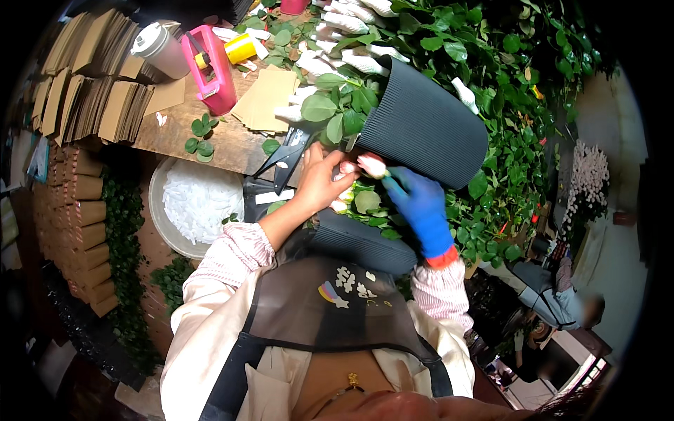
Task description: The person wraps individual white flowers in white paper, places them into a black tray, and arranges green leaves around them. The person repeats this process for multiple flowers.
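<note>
My right hand (pixel 421 205), in a blue glove with a red-orange cuff, grips a pale pink rose (pixel 373 166) just below its head. Bare, my left hand (pixel 322 181) has its thumb and forefinger on either side of another pink rose bud (pixel 347 167). More rose heads (pixel 343 200) and green leaves lie below the fingers, between two dark corrugated sheets. The nearer corrugated sheet (pixel 363 242) is against my apron; the farther corrugated sheet (pixel 426 121) curves up beyond my hands. Left of my left hand are black-handled scissors (pixel 284 160).
A wooden table (pixel 174 134) bears cardboard pieces (pixel 268 100), a pink plastic holder (pixel 210 73) and a plastic jug (pixel 160 50). White-netted blooms (pixel 342 23) and foliage (pixel 505 131) pile beyond. At left stands a tub of white pieces (pixel 200 202). Another person (pixel 550 300) is at right.
</note>
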The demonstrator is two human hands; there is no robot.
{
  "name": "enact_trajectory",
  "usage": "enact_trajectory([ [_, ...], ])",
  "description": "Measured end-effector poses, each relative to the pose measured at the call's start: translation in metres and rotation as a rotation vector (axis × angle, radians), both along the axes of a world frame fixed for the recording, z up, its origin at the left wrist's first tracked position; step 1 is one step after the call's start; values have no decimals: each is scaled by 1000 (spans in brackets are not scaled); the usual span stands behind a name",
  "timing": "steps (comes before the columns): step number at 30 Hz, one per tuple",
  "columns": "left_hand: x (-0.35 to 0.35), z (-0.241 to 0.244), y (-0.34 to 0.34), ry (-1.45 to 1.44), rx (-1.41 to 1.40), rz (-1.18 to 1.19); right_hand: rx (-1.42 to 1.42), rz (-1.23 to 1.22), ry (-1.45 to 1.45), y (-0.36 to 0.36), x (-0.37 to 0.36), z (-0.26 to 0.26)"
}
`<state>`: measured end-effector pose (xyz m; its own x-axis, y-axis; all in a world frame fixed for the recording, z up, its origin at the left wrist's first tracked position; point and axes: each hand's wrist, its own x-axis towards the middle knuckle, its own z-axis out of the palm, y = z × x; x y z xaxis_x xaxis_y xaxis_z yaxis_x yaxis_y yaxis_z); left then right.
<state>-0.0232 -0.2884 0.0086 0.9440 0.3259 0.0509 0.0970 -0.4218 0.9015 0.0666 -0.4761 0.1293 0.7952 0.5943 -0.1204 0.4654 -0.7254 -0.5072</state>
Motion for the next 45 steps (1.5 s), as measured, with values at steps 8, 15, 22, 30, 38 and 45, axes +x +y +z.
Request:
enact_trajectory([
  [8,0,-1,1,44,107,-26,332,-136,20,-91,-33,57],
  [15,2,6,0,34,176,-51,206,-147,-87,-99,-56,100],
  [22,1,14,4,29,158,-62,335,-71,-274,-65,-49,80],
  [30,-28,109,20,-193,29,-143,349,-182,-259,-49,-56,52],
  [38,-3,158,-16,-483,229,-195,168,-69,-446,-33,-56,45],
  [45,-8,160,-30,-692,283,-347,200,-210,-284,-35,-57,41],
])
